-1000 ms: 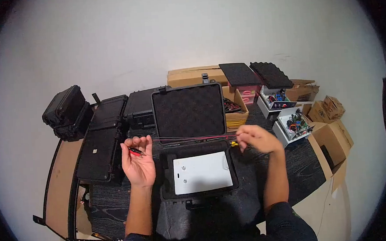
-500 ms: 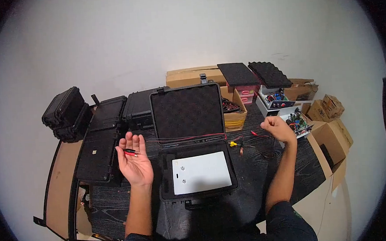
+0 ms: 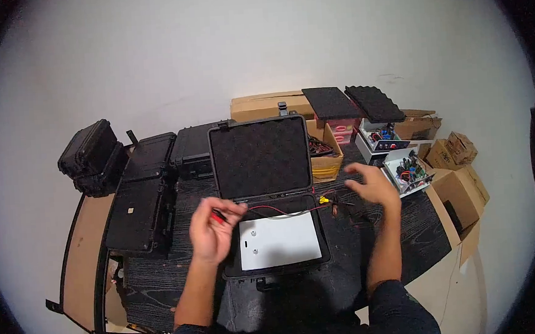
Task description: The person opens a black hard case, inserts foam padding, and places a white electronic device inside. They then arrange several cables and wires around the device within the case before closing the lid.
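My left hand (image 3: 211,233) is raised at the left edge of the open black case (image 3: 230,271), fingers curled around a red alligator clip (image 3: 218,216); any black clip with it is hidden. From there a thin red wire (image 3: 267,209) drapes over the case toward a yellow connector (image 3: 324,199) on the table. My right hand (image 3: 374,185) hovers to the right of the case, thumb and forefinger apart, with nothing visible between them. Inside the case's foam lies a white panel (image 3: 279,240) with two round fittings and a small dark slot.
Black hard cases (image 3: 135,215) stand at the left. Behind sits a cardboard box (image 3: 327,166) of cables. White enclosures with exposed electronics (image 3: 409,173) are at the right, beside an open carton (image 3: 459,198). Dark foam sheets (image 3: 374,102) lie on top at the back.
My left hand has moved right and its fingers have closed in around the clip. My right hand has opened from a pinch and shifted slightly left. The wire now hangs lower, over the case.
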